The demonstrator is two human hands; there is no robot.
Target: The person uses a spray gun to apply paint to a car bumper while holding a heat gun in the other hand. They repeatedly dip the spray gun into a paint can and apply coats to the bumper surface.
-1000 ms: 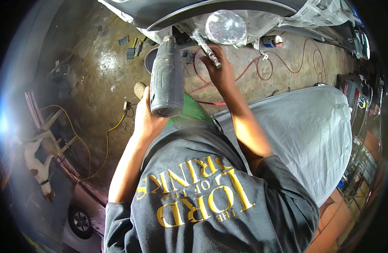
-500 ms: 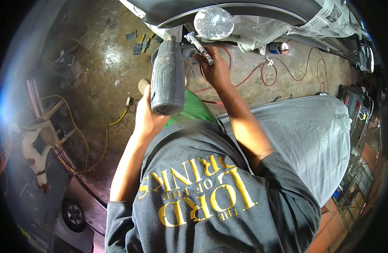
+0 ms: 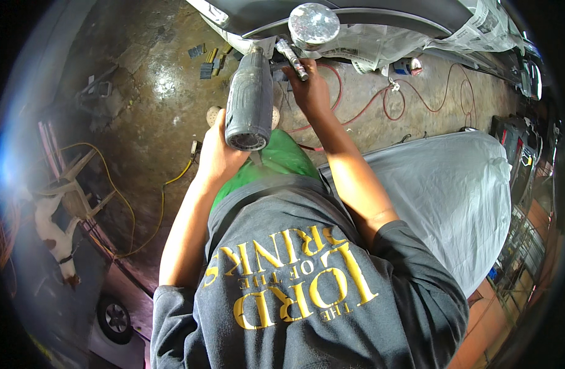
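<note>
Stained concrete floor spreads toward 10 o'clock, grey sheeting at 3; the left hand, fingers mostly hidden, wraps around a scuffed grey heat gun near 11 o'clock, while the right hand curls its fingers around a silvery, speckled spray gun at 12

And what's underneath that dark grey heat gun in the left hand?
Below the heat gun, the left hand shows at its lower left, green clothing at its lower right, and tan shoes on both sides. Any handle, the hand's grip and whatever lies directly beneath are covered.
</note>
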